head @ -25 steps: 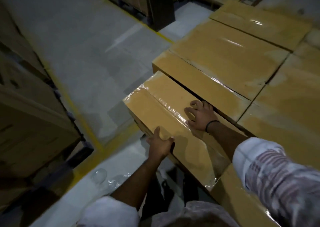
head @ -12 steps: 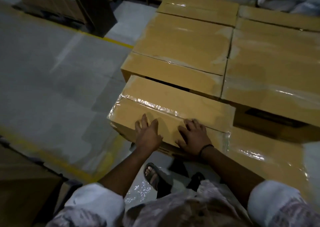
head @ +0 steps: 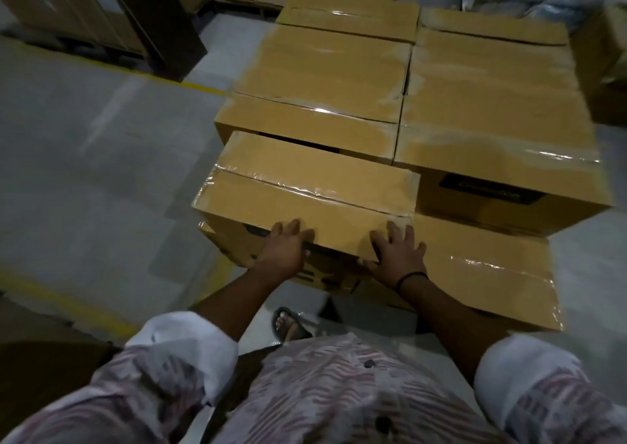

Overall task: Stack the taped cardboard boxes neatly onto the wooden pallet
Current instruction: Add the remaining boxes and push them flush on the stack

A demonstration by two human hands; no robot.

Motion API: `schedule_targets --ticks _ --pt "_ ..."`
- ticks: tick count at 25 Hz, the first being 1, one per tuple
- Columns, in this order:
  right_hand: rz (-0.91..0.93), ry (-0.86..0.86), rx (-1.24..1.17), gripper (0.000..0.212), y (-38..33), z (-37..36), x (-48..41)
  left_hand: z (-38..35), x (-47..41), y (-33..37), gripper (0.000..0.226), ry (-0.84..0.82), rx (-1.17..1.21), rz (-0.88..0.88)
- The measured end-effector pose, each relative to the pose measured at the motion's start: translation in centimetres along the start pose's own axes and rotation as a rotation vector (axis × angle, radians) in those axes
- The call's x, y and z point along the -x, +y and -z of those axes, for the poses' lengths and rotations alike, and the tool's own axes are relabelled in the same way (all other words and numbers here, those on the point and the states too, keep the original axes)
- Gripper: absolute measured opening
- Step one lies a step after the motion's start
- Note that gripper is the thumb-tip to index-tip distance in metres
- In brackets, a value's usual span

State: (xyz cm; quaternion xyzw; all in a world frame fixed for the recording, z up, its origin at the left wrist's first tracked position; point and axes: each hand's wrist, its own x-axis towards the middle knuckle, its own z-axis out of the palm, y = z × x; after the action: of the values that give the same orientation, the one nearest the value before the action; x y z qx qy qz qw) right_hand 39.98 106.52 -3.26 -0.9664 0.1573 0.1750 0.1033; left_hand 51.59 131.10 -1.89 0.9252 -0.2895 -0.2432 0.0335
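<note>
As both lie flat and spread, left hand (head: 283, 251), right hand (head: 395, 253) on tan box (head: 298, 158) — glossy tape (head: 307, 189) along its seam

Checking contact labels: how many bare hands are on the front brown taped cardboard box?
2. Left hand on the brown taped cardboard box, near edge left of centre; right hand at its near right corner. Neither hidden.

Matt brown cardboard on the front box (head: 305, 212), smooth-faced, with glossy clear tape (head: 298, 189) crinkling along its seam. The same shiny film flashes on the stacked boxes (head: 325, 70) behind. The floor (head: 84, 145) is dull grey concrete. Striped shirt (head: 339, 392) in soft matt cloth, and the sandal (head: 288, 328) is possibly rubber.
</note>
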Motion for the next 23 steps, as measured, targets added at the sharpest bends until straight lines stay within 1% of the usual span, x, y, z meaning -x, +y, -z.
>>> schedule_targets --ticks 1,3,6,10,16,23 --pt "-0.021 0.009 -0.070 0.064 0.5 -0.3 0.4 -0.1 0.1 1.1 0.059 -0.009 -0.028 -0.045" --pt "-0.047 0.033 -0.222 0.060 1.2 -0.9 0.9 -0.2 0.3 3.2 0.060 -0.029 -0.041 -0.080" --pt "-0.028 0.080 -0.299 0.053 1.9 -2.0 1.4 -0.8 0.4 5.2 0.061 0.001 -0.074 -0.084" --pt "0.026 0.130 -0.268 0.041 2.1 -2.0 0.9 -1.3 0.3 4.7 0.065 0.022 -0.101 -0.073" --pt "0.133 0.138 -0.220 0.023 0.6 -1.8 -0.5 -0.6 -0.1 3.1 0.065 0.045 -0.101 -0.019" --pt "0.165 0.123 -0.208 0.031 -1.4 -1.3 -1.8 0.2 -0.7 1.1 0.066 0.045 -0.033 0.023"
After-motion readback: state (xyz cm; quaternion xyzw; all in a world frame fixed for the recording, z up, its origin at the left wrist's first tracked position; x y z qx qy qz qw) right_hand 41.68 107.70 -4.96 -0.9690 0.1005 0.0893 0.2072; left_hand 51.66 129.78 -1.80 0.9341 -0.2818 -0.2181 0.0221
